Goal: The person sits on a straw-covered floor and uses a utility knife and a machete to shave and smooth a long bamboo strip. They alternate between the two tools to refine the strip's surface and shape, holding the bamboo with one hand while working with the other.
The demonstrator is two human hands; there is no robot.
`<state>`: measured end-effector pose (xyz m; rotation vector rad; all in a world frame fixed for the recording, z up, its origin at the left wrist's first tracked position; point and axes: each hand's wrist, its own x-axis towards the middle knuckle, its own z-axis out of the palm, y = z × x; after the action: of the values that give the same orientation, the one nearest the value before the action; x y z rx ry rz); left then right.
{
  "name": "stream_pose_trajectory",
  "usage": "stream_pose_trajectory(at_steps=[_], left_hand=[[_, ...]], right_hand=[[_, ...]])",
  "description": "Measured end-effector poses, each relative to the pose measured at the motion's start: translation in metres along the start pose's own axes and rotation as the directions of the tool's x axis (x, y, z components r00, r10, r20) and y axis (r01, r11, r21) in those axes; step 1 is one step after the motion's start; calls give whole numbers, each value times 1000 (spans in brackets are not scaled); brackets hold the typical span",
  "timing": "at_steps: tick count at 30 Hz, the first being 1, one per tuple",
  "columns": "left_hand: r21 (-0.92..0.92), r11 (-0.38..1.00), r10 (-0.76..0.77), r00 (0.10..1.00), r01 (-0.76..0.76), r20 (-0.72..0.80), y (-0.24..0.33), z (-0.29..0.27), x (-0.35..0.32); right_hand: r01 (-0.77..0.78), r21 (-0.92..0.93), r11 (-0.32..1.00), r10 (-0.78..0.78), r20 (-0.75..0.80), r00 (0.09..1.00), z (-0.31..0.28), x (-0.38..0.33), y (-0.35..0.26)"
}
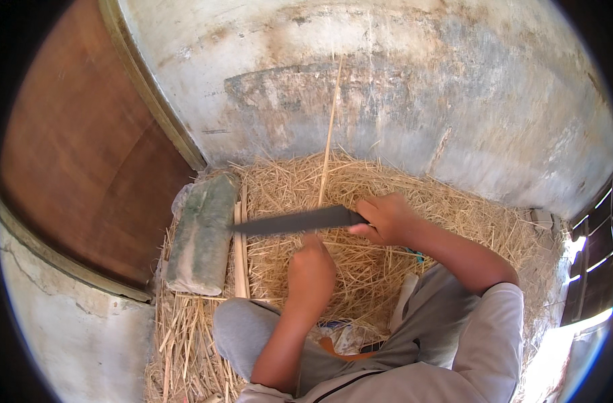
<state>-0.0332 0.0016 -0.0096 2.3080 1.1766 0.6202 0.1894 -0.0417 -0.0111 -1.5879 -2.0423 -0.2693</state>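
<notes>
My right hand (385, 218) grips the handle of a long dark knife (296, 221), whose blade points left and lies level over the straw. My left hand (311, 269) is closed just below the blade around a thin pale stick (330, 127) that stands upright and reaches up in front of the wall. The blade crosses the stick right above my left hand. Both forearms come in from the lower right. My knees in grey trousers (243, 329) are bent below the hands.
Loose straw (454, 221) covers the ground ahead. A greenish weathered block (202, 235) lies at the left, with split pale strips (240, 255) beside it. A brown wooden door (85, 154) stands at left, a stained plaster wall (420, 101) behind, window bars (598, 262) at right.
</notes>
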Motion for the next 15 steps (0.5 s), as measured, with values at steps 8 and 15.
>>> stream_pose_trajectory(at_steps=[8, 15], left_hand=[[-63, 997, -49, 998, 51, 36, -2, 4, -3], [-86, 996, 11, 997, -4, 77, 4, 3, -7]], right_hand=[[-157, -25, 987, 157, -1, 988, 2, 2, -2], [-424, -191, 885, 434, 10, 901, -1, 12, 36]])
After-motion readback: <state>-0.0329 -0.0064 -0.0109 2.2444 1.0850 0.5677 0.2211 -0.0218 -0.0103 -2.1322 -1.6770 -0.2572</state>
